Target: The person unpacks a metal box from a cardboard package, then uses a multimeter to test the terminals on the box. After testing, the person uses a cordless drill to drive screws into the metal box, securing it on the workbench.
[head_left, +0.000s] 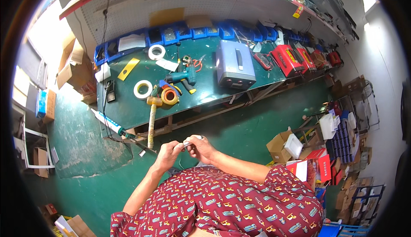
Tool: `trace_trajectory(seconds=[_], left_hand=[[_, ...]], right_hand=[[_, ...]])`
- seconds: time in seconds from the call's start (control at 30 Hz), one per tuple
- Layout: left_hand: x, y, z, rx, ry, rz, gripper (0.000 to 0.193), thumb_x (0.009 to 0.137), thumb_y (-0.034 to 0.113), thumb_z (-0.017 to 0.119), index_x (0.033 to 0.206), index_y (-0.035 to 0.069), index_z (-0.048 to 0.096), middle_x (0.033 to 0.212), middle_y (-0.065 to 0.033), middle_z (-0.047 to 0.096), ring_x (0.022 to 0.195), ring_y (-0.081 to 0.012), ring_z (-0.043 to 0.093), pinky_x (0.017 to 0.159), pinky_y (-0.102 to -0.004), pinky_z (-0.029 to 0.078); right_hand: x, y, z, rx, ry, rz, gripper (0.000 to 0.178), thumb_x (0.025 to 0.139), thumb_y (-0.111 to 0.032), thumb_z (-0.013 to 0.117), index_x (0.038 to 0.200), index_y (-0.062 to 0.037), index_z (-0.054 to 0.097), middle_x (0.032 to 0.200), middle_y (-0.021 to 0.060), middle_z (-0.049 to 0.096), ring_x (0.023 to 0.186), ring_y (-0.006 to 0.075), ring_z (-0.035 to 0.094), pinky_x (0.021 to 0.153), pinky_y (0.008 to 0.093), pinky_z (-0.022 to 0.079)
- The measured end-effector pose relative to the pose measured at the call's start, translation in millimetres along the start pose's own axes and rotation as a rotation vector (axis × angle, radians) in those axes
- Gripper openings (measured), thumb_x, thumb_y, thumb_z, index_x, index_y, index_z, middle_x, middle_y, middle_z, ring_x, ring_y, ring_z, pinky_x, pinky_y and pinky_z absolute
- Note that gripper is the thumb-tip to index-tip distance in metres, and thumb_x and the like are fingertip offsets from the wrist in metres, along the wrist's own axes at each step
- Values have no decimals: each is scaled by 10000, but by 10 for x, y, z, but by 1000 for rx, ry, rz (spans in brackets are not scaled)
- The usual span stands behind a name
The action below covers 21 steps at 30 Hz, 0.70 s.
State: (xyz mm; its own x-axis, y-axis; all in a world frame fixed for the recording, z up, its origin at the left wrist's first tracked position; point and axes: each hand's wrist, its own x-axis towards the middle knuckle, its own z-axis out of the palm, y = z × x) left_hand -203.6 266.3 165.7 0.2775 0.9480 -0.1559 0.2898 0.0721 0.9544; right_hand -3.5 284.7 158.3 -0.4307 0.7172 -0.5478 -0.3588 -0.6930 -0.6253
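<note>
My left hand and my right hand meet in front of my body, short of the workbench's near edge. Both are closed, with fingertips pinched around a small pale object. Its kind is hidden by the fingers. Closest on the green bench is a mallet, its handle jutting past the edge toward my left hand. Beside its head lie a roll of amber tape and a roll of white tape. A teal power drill rests behind them.
A sealant gun overhangs the bench's left corner. On the right side stand a grey-blue metal case with a handle and several red boxes. Blue parts bins line the back. Cardboard boxes sit on the floor to the right.
</note>
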Motion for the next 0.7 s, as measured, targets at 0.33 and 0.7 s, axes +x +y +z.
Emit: trace_trajectory(seconds=[0.33, 0.7], left_hand=[[1116, -671, 562, 61, 253, -77, 329, 1031, 271, 523, 903, 13, 682, 697, -49, 579, 656, -152, 550, 612, -361, 458], [2157, -1673, -1412, 209, 999, -241, 271, 1003, 245, 583, 1101, -7, 605, 836, -89, 661, 763, -190, 621, 719, -355, 511]], right_hand=[[195, -586, -1419, -343, 121, 88, 322, 985, -382, 656, 1118, -89, 656, 894, 60, 723, 712, 129, 656, 608, 291, 532], [-271, 125, -3455, -1028, 190, 440, 378, 896, -421, 727, 910, -47, 787, 814, 72, 751, 659, 136, 656, 610, 325, 539]])
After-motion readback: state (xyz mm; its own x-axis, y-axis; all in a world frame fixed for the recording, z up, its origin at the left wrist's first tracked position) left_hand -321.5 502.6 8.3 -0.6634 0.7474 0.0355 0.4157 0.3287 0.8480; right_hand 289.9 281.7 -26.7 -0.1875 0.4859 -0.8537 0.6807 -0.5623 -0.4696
